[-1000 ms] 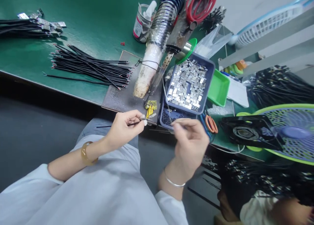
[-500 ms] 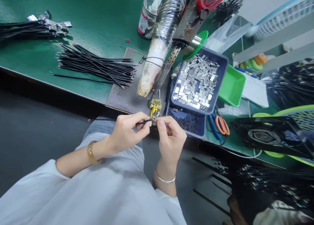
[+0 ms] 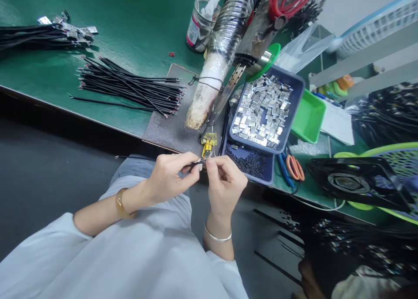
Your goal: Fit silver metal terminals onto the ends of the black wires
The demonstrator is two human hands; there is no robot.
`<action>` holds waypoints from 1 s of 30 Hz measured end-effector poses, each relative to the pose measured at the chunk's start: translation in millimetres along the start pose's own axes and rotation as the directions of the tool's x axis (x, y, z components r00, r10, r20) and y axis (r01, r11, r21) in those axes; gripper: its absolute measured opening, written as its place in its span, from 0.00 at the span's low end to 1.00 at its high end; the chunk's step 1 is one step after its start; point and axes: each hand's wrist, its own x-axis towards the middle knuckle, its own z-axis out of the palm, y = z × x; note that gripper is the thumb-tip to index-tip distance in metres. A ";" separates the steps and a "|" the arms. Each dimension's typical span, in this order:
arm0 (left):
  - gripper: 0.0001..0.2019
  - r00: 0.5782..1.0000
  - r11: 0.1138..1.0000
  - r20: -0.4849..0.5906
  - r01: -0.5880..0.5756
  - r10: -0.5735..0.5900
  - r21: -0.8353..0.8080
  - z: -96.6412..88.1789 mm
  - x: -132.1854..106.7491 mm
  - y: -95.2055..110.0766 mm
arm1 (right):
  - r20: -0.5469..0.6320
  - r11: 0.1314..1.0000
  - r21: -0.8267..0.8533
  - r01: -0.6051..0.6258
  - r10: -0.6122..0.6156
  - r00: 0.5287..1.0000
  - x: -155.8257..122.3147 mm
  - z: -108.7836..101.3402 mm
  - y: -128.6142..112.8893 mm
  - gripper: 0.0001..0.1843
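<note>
My left hand (image 3: 176, 172) is closed around a thin black cable (image 3: 139, 158), whose bare-wire end sticks out to the left past the table edge. The cable's other end meets the fingertips of my right hand (image 3: 227, 179), which are pinched together. What lies between those right fingertips is too small and covered to make out. Just beyond the fingers, a small yellow clamp-like fixture (image 3: 207, 147) sits at the front edge of the brown board (image 3: 163, 131). A metal rod-like tool (image 3: 225, 96) slants down toward this fixture.
Cut black cables (image 3: 130, 88) lie to the left, with finished-looking cables with metal plugs (image 3: 76, 33) behind. A white-wrapped duct (image 3: 204, 94) hangs over the board. Right stand a tray of metal connectors (image 3: 261, 107), a tray of small black parts (image 3: 248, 162), scissors (image 3: 294, 167) and a fan (image 3: 351, 181).
The view has shifted slightly, moving the table items a little. Both hands stay together at the cable end, the right hand's fingers a touch nearer the left hand.
</note>
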 end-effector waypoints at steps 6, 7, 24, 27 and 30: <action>0.07 0.997 0.997 0.021 -0.070 0.071 -0.026 -4.6 -0.1 -1.2 | -0.014 0.999 0.023 -0.039 0.040 0.999 2.5 -1.5 1.3 0.15; 0.08 0.996 0.995 0.026 -0.086 0.087 -0.044 -5.8 0.3 -1.2 | -0.021 0.996 0.043 -0.077 0.078 0.997 3.5 -3.5 2.2 0.14; 0.08 0.856 0.699 0.208 0.509 -0.474 -0.502 -12.8 12.7 -9.7 | -0.238 0.990 0.137 0.020 0.014 0.971 -5.5 -11.0 -6.2 0.06; 0.08 0.901 0.802 0.149 0.431 -0.407 -0.413 -12.4 14.8 -10.7 | -0.158 0.999 0.046 0.001 0.007 0.987 -5.7 -3.1 -3.8 0.01; 0.10 0.925 0.861 0.115 0.379 -0.362 -0.338 -10.3 17.4 -12.1 | -0.063 0.995 0.095 -0.023 0.029 0.998 -2.6 7.1 2.5 0.03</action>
